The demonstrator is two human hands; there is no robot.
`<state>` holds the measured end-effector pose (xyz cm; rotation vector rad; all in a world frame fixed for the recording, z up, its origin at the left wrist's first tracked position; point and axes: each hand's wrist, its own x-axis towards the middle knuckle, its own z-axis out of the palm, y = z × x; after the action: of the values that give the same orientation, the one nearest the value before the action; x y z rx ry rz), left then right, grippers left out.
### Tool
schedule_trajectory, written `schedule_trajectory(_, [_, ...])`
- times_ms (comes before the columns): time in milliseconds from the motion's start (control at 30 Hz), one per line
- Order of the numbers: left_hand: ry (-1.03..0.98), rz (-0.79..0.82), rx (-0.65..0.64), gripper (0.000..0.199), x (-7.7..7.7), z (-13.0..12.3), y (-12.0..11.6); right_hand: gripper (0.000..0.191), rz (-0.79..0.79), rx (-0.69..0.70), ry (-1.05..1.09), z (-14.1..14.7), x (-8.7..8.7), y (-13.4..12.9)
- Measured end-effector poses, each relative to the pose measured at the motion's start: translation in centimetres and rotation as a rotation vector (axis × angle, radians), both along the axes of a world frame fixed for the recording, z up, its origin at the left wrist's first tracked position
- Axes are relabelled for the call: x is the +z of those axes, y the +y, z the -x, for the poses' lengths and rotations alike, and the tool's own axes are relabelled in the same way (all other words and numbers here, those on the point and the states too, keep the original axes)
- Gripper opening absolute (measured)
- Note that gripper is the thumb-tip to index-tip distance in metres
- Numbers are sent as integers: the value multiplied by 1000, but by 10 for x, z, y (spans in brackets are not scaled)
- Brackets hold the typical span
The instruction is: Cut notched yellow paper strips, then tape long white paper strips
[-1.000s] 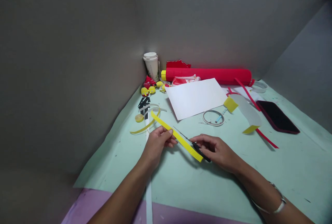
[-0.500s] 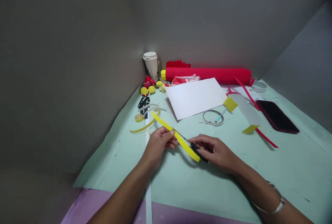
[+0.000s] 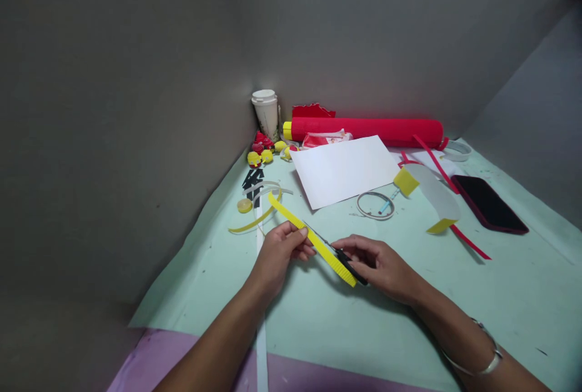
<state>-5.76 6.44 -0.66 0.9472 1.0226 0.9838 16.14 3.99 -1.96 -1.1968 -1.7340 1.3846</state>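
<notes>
My left hand (image 3: 282, 252) pinches a yellow corrugated paper strip (image 3: 334, 262) near its middle, thumb on top. The strip slants from upper left down to the right, above the table. My right hand (image 3: 379, 265) is closed around the black handles of a pair of scissors (image 3: 349, 265). Their thin blades lie along the strip's far edge and point toward my left fingers; whether they are cutting into it I cannot tell. Beyond my left hand, a narrow yellow strip (image 3: 252, 223) curls on the table.
A white sheet (image 3: 345, 168) lies ahead, before a red corrugated roll (image 3: 368, 130). A phone (image 3: 491, 204) rests at right beside red strips and a curved grey strip with yellow ends (image 3: 439, 198). A paper cup (image 3: 266, 116), small paper pieces (image 3: 254, 159), tape roll (image 3: 244, 205) and bangle (image 3: 375, 205) stand about.
The strip's lower right end has shifted slightly right and down beside the scissors. Both hands keep nearly the same place and grip; the whole view has shifted a little.
</notes>
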Motion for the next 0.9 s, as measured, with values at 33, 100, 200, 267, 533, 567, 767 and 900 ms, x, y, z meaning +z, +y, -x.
schedule_trajectory(33, [-2,0,-2,19,0,0,0,34,-3,5,3,1,0,0])
schedule_trajectory(100, [2,0,1,19,0,-1,0,34,-9,8,11,2,0,-1])
schedule_trajectory(200, [13,-3,8,19,-1,0,0,34,-13,8,14,4,0,-2])
schedule_trajectory(267, [12,-10,4,19,-1,0,0,34,-13,10,14,4,0,-2])
schedule_trajectory(533, [-5,3,4,20,-1,0,0,34,62,-42,54,3,-2,-1])
schedule_trajectory(567, [-4,4,7,20,0,0,0,35,75,-44,57,2,-3,0])
schedule_trajectory(767, [23,-16,30,18,2,1,0,36,87,5,48,0,-1,0])
schedule_trajectory(900, [34,-26,25,18,0,0,0,34,87,12,57,4,0,-2])
